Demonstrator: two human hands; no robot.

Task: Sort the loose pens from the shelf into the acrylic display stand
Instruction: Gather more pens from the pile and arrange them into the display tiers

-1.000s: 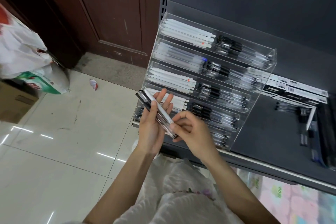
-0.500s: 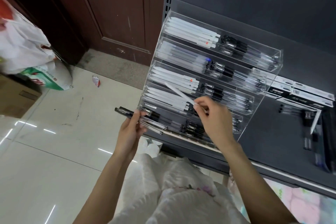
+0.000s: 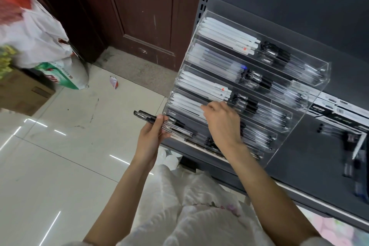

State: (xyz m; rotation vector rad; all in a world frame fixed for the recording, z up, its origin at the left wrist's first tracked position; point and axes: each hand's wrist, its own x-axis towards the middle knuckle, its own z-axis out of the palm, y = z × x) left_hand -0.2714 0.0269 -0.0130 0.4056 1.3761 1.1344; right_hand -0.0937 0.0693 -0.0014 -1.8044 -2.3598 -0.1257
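Clear acrylic display stand [image 3: 311, 106] with stepped tiers, standing on the dark shelf [image 3: 311, 158]. Each tier holds white pens [image 3: 225, 35] at left and black-capped clear pens [image 3: 279, 58] at right, lying lengthwise. A small bundle of black-capped clear pens [image 3: 159, 123] lies level at the stand's lower left corner.

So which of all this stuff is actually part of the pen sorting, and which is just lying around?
Part of the job:
- acrylic display stand with tiered rows
- bundle of black pens held in the left hand
- right hand reaching into a row of white pens
- loose pens on the shelf

Just lying about:
- plastic bags
- cardboard box
- scrap of wrapper on the floor
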